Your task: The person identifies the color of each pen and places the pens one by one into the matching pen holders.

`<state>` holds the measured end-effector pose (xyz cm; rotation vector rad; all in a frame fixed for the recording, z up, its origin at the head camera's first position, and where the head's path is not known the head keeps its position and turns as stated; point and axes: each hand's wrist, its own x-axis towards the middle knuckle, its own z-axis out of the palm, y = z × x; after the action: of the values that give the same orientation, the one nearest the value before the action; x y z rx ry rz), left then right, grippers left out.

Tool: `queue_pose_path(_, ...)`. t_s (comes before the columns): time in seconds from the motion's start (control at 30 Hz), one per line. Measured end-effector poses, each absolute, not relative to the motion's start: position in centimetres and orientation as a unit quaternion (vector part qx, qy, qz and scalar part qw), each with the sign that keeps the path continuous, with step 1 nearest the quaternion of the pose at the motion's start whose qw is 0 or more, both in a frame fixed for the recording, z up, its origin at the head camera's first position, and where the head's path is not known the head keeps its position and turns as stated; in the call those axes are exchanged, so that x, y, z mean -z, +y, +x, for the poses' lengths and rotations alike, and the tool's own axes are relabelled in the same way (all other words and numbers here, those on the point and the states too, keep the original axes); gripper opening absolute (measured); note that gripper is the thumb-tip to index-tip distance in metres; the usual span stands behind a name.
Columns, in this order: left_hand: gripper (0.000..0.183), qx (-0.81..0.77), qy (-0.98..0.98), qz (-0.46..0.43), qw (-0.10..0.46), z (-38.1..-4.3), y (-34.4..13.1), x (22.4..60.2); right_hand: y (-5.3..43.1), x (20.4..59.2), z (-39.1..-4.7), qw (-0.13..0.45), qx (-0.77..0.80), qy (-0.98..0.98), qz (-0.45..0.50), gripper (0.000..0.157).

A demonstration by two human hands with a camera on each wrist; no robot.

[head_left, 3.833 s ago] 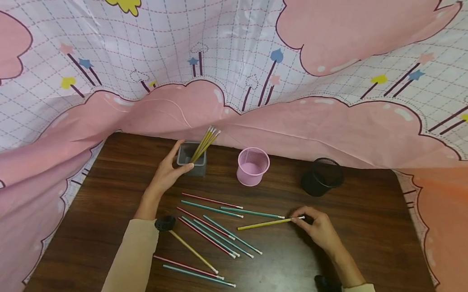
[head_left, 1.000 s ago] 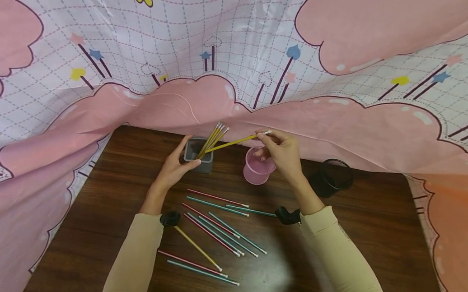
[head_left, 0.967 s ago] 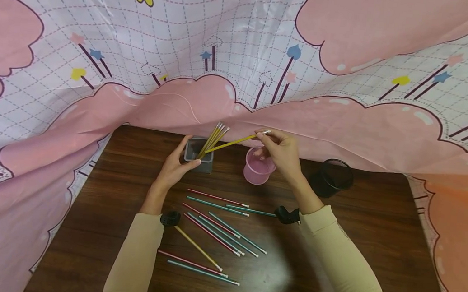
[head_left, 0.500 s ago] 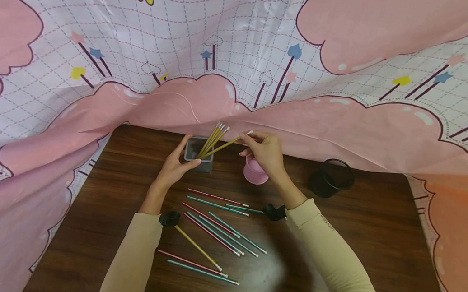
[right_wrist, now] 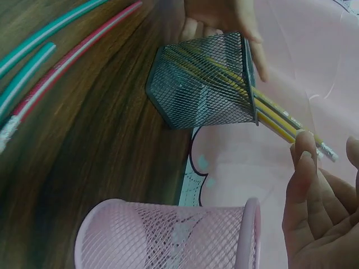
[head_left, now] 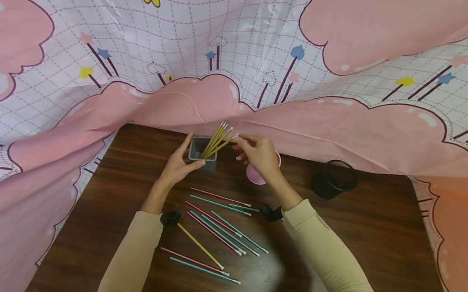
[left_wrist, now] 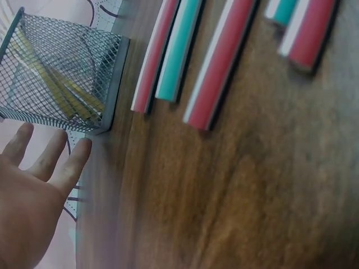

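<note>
The grey mesh pencil holder [head_left: 207, 166] stands at the back left. Several yellow pencils [right_wrist: 275, 119] lean in it with eraser ends up. My left hand [head_left: 177, 167] spans its near left corner, thumb at the front rim and index finger along the left side. In the left wrist view, straight, spread fingers [left_wrist: 73, 165] lie right at the mesh wall. My right hand [head_left: 261, 156] pinches the eraser end of one yellow pencil [head_left: 222, 147], which slants into the holder. Beneath that hand is a pink mesh cup [head_left: 255, 175], partly hidden.
A black mesh cup [head_left: 329, 185] stands at the back right. Several red and teal pencils lie mid-table, among them a red pencil [head_left: 218, 196] and a teal pencil [head_left: 205, 270]. One yellow pencil [head_left: 200, 246] lies by the left wrist camera [head_left: 170, 218]. A patterned cloth [head_left: 220, 104] hangs behind.
My right hand has picked up a yellow pencil from the table's right, carried it up and left, and lowered its tip into the holder. The left hand has stayed at the holder.
</note>
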<state>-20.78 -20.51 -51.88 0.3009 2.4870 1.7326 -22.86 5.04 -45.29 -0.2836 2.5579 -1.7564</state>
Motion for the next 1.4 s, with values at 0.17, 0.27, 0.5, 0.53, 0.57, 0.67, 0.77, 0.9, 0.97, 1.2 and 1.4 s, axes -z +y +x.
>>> queue_pose_path(0.17,0.091,-0.588,0.801,0.113,0.026,-20.5,-20.4,51.2,5.9,45.4,-22.2,0.009,0.549,0.832,-0.076,0.035)
queue_pose_path(0.27,0.090,-0.603,0.789,0.121,0.011,-20.3,-20.5,51.1,6.2,45.5,-21.7,0.003,0.551,0.831,-0.076,0.037)
queue_pose_path(0.5,0.089,-0.602,0.789,0.122,0.005,-19.6,-21.3,51.4,5.8,45.8,-21.1,-0.017,0.568,0.814,-0.116,0.036)
queue_pose_path(0.53,0.088,-0.599,0.791,0.123,0.004,-19.5,-21.4,51.5,5.6,45.9,-21.0,-0.017,0.570,0.812,-0.121,0.036)
queue_pose_path(0.57,0.088,-0.598,0.792,0.124,0.003,-19.4,-21.5,51.5,5.5,45.9,-21.0,-0.017,0.574,0.810,-0.123,0.037)
queue_pose_path(0.67,0.088,-0.595,0.794,0.124,-0.002,-19.2,-21.8,51.5,5.0,46.1,-21.0,-0.018,0.563,0.817,-0.126,0.041)
queue_pose_path(0.77,0.087,-0.591,0.797,0.124,-0.005,-19.0,-22.1,51.5,4.6,46.3,-20.9,-0.023,0.529,0.839,-0.125,0.050)
queue_pose_path(0.9,0.087,-0.587,0.800,0.123,-0.006,-18.5,-22.4,51.5,3.8,46.8,-20.8,-0.016,0.492,0.861,-0.123,0.066)
queue_pose_path(0.97,0.086,-0.587,0.800,0.121,-0.008,-18.1,-22.7,51.6,3.4,47.2,-20.8,-0.006,0.491,0.863,-0.123,0.072)
queue_pose_path(1.2,0.079,-0.594,0.796,0.120,-0.020,-16.7,-23.0,51.6,2.0,49.0,-20.7,0.024,0.495,0.861,-0.115,0.082)
queue_pose_path(1.4,0.076,-0.593,0.795,0.125,-0.038,-16.1,-23.6,51.7,1.4,49.9,-20.8,0.018,0.510,0.852,-0.117,0.080)
